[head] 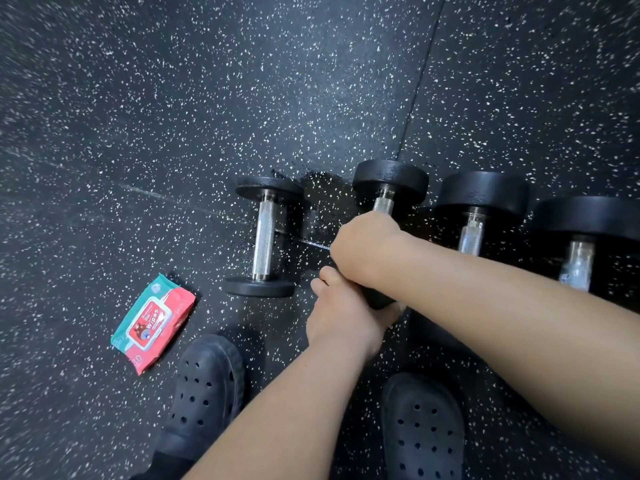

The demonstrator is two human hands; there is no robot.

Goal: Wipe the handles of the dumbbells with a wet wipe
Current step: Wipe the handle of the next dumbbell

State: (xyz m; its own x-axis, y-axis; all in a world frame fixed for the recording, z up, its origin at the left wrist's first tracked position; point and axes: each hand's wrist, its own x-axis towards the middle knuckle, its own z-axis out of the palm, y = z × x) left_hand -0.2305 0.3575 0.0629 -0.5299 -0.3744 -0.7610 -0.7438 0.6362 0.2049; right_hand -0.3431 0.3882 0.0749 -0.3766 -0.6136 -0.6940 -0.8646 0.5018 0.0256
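Four black dumbbells with silver knurled handles lie side by side on the floor. The leftmost dumbbell lies free. My right hand grips the handle of the second dumbbell, covering most of it. My left hand curls round that dumbbell's near head from the left. Any wipe under my hands is hidden. The third dumbbell and the fourth dumbbell lie to the right, partly behind my right forearm. A red and teal pack of wet wipes lies flat at the left.
The floor is dark speckled rubber with a seam running up from the second dumbbell. My two feet in dark perforated clogs, the left clog and the right clog, stand at the bottom, near the dumbbells' front ends.
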